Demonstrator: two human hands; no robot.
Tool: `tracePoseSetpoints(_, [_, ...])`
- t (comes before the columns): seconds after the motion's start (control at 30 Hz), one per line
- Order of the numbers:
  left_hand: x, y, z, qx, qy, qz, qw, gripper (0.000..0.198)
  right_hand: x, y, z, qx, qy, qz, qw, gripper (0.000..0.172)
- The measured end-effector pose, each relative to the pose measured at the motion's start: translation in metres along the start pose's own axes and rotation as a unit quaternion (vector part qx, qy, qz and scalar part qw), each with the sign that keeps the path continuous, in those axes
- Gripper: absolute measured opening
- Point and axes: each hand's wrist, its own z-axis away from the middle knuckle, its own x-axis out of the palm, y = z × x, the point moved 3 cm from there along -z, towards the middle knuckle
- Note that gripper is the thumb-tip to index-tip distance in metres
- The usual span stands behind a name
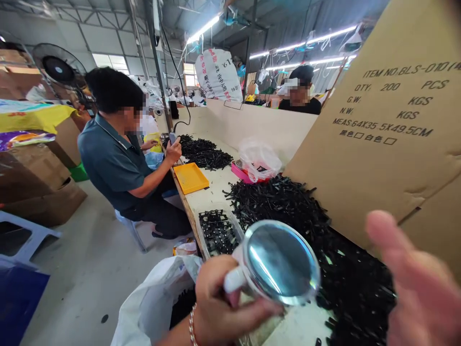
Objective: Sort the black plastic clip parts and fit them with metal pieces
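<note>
1. The left hand (219, 307) is clamped on the white handle of a magnifier (281, 262), lens tilted and held steady above the near counter (216, 197).
2. The right hand (414, 283) is open, blurred, near the heap.
3. Black parts (281, 206) lie jumbled on the right; more sit ordered in a clear tray (218, 233).

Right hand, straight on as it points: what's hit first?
The right hand points up and away, so its fingers would probably meet the upright tan corrugated cardboard panel first; depth is unclear, and the heap of black plastic parts lies below.
</note>
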Motion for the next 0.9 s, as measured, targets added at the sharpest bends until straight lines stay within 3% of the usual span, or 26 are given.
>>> tracePoseSetpoints(0.1, [-0.021, -0.027, -0.033, -0.125, 0.036, 0.052, 0.990, 0.053, 0.008, 0.034, -0.003, 0.130, 0.083, -0.049, 0.987, 0.052])
tracePoseSetpoints(0.2, [-0.038, -0.059, -0.075, -0.148, 0.100, 0.139, 0.974, 0.049, 0.040, 0.077, 0.003, 0.225, -0.005, -0.058, 0.973, 0.050])
tracePoseSetpoints(0.3, [-0.045, -0.096, -0.115, -0.158, 0.131, 0.147, 0.968, 0.050, 0.081, 0.114, 0.010, 0.197, -0.089, -0.044, 0.975, 0.047])
tracePoseSetpoints(0.5, [-0.038, -0.182, -0.166, -0.170, 0.091, 0.080, 0.978, 0.045, 0.150, 0.167, 0.008, 0.139, -0.203, 0.001, 0.969, 0.042])
tracePoseSetpoints(0.7, [-0.014, -0.261, -0.188, -0.229, 0.067, 0.063, 0.969, 0.045, 0.202, 0.201, -0.016, 0.090, -0.295, 0.097, 0.946, 0.046])
tracePoseSetpoints(0.9, [-0.001, -0.320, -0.190, -0.258, 0.070, 0.058, 0.962, 0.045, 0.248, 0.216, -0.039, 0.076, -0.358, 0.164, 0.916, 0.053])
